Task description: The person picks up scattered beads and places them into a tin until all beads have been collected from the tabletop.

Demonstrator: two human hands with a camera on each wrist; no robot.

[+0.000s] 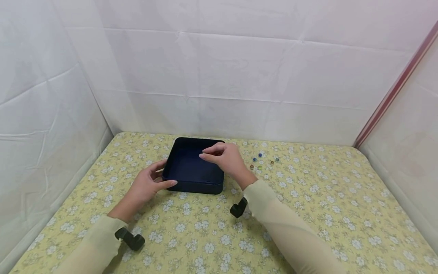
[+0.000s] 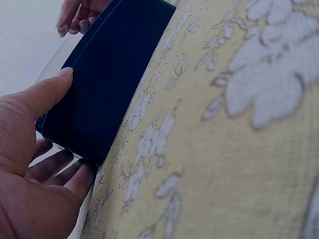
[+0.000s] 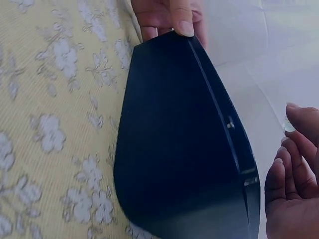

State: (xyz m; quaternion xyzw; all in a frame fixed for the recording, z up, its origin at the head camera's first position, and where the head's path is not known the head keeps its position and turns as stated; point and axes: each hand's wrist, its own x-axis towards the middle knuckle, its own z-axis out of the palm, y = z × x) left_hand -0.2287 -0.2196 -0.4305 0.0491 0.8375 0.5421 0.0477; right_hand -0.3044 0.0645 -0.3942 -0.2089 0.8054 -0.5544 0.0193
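Note:
A dark navy square box [image 1: 193, 186], open at the top, sits at the far middle of the table. My left hand [image 1: 147, 182] grips its near left corner, thumb on the front wall and fingers along the left side. Above the box's right part, my right hand [image 1: 224, 156] pinches a small see-through glass marble [image 3: 288, 124] between thumb and forefinger. That marble [image 2: 62, 30] looks yellowish in the left wrist view. Most of the box's inside shows as bare dark floor in the head view; part of it is hidden behind my right hand.
Right of the box lie several small glass marbles, among them a blue one [image 1: 260, 155], an amber one [image 1: 272, 162] and a yellow-green one [image 1: 259, 167]. A yellow floral cloth [image 1: 205, 236] covers the table. White sheet walls [image 1: 219, 76] close off the back and sides.

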